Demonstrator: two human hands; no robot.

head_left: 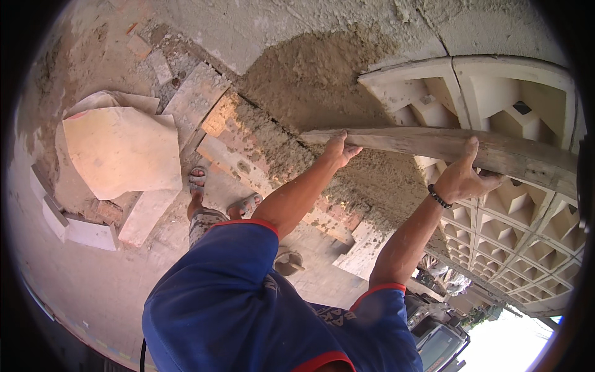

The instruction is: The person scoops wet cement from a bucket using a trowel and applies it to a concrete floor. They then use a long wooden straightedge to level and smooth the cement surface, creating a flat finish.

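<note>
A long weathered wooden board (pixel 409 137) spans from the middle to the right edge, across a rough patch of grey-brown mortar (pixel 310 62) and in front of the pale patterned breeze-block wall (pixel 505 220). My left hand (pixel 339 149) grips the board toward its left end, fingers over the edge. My right hand (pixel 471 177), with a dark bracelet at the wrist, holds it farther right, thumb raised along its face and fingers curled at the lower edge. Below the board, more crumbly mortar (pixel 372 192) covers the band along the foot of the wall.
Plank-like slabs (pixel 248 167) spattered with mortar lie along that band. At the left, an irregular pale sheet (pixel 121 149) rests over rubble and board pieces (pixel 90 230). My sandalled feet (pixel 197 180) stand beside it. A bucket (pixel 289 260) sits below my arms; a vehicle (pixel 437 338) is at lower right.
</note>
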